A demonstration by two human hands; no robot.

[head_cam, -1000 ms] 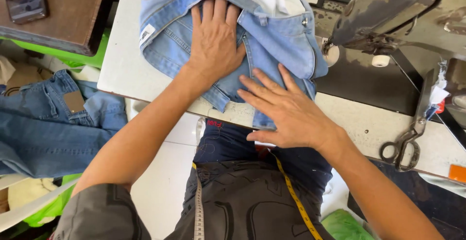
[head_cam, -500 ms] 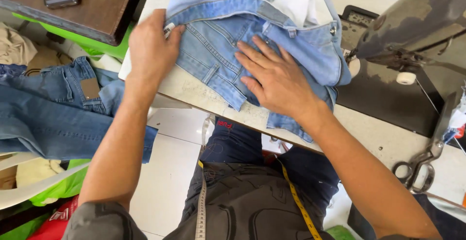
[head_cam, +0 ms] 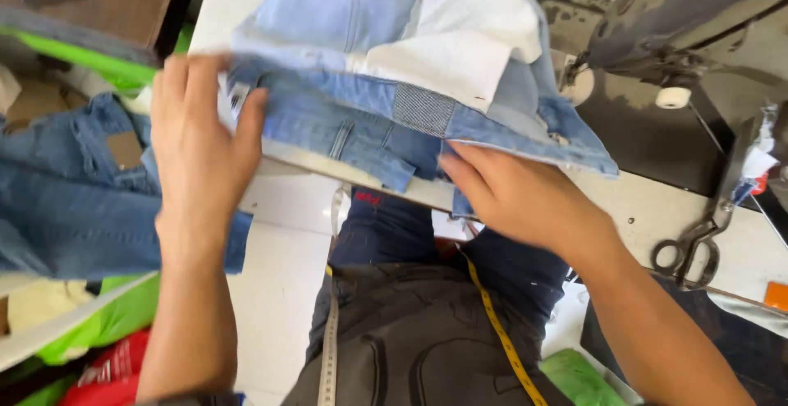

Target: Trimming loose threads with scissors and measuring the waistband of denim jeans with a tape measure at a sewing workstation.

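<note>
A light blue pair of jeans (head_cam: 353, 119) lies on the white sewing table (head_cam: 640, 201), waistband toward me, white pocket lining (head_cam: 460, 45) turned up. My left hand (head_cam: 201, 143) grips the waistband's left end at the table's corner. Under the lifted waistband edge at the right goes my right hand (head_cam: 517, 197), its fingers pinching the denim. The fabric hides the fingertips of both hands.
A grey sewing machine (head_cam: 681, 36) stands at the right, with scissors (head_cam: 685, 250) on the table by it. A pile of darker jeans (head_cam: 74, 201) lies at the left. A yellow measuring tape (head_cam: 501, 340) hangs over my lap. Green bins (head_cam: 123, 316) sit low left.
Both hands left the flat top of the jeans. The left hand went to the waistband's left end; the right slid to the near edge and lifted it.
</note>
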